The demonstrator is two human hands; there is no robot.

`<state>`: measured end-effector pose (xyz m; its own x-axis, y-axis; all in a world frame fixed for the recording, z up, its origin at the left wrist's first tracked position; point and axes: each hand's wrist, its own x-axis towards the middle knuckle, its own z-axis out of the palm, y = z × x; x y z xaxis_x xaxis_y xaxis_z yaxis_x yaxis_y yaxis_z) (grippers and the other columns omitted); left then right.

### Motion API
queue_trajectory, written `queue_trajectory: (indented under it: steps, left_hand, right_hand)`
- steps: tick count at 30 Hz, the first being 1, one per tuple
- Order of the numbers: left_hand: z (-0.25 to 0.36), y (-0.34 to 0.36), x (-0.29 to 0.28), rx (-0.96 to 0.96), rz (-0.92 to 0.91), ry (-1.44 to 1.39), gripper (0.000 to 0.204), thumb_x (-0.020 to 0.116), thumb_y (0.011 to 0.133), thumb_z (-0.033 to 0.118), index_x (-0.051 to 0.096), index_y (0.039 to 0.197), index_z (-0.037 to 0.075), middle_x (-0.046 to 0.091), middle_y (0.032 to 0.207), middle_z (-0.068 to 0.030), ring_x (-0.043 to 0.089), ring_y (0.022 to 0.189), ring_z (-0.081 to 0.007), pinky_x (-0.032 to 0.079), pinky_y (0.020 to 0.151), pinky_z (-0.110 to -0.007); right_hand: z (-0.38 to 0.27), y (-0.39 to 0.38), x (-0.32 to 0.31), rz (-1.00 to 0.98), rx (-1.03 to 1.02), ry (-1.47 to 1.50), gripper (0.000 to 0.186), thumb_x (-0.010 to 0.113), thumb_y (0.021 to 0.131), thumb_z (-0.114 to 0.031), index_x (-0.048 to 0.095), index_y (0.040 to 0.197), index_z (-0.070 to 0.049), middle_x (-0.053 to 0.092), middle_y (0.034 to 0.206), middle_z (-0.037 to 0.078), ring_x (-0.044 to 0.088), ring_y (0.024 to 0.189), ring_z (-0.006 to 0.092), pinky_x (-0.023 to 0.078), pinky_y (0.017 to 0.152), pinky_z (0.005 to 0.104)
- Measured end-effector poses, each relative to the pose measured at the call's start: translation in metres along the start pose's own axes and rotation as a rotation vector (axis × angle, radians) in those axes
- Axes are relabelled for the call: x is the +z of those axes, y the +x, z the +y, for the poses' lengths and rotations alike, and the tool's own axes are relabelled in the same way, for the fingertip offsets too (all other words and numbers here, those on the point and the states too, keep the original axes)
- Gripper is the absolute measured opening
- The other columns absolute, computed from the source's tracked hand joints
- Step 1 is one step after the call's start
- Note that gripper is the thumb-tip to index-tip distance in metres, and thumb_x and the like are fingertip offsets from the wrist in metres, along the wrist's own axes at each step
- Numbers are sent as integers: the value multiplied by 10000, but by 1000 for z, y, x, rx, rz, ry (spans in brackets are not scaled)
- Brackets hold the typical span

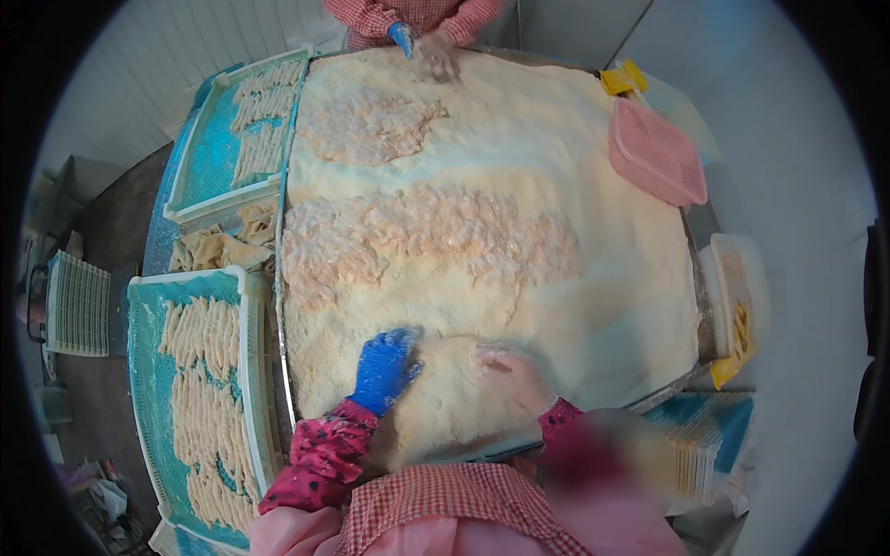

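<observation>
My left hand [385, 372], in a blue glove dusted with crumbs, rests on the near part of a broad bed of pale crumbs [612, 306]. Its thumb and fingers are apart, pointing up and to the right. To its right, my right hand [515, 375] lies low over the same crumbs, fingers stretched toward the left hand and partly smeared by motion. A low crumb mound [451, 371] sits between the hands; nothing held shows in either one. Beyond them stretches a wide band of raw, pinkish meat pieces [426, 236], with a second meat pile [371, 128] farther back.
Two turquoise-lined trays, a near one [148, 408] and a far one [209, 157], hold rows of coated strips at left. Between them lies a crumpled cloth [218, 250]. A pink basket [656, 153] and clear tub [746, 278] stand right. A co-worker's hands [422, 48] are opposite.
</observation>
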<state>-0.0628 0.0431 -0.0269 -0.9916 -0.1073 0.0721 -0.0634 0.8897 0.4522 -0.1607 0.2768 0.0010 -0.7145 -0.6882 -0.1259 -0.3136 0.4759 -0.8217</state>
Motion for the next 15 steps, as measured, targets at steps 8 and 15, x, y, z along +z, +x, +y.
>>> queue_trajectory:
  steps: [8, 15]
  left_hand:
    - [2, -3, -4, -681, -10, -1612, 244, 542, 872, 286, 570, 1011, 87, 604, 924, -55, 561, 716, -127, 445, 601, -248]
    - [-8, -11, -24, -51, -43, -298, 562, 592, 797, 298, 427, 1275, 51, 563, 1102, -177, 544, 993, -340, 435, 848, -399]
  right_hand:
    - [-10, 26, 22, 533, -86, -110, 331, 503, 827, -73, 525, 1154, -25, 550, 1148, 155, 511, 1076, 305, 390, 927, 352]
    - [-14, 23, 43, 338, -61, -123, 263, 469, 878, -134, 532, 1116, -42, 580, 1028, 155, 558, 962, 297, 434, 835, 357]
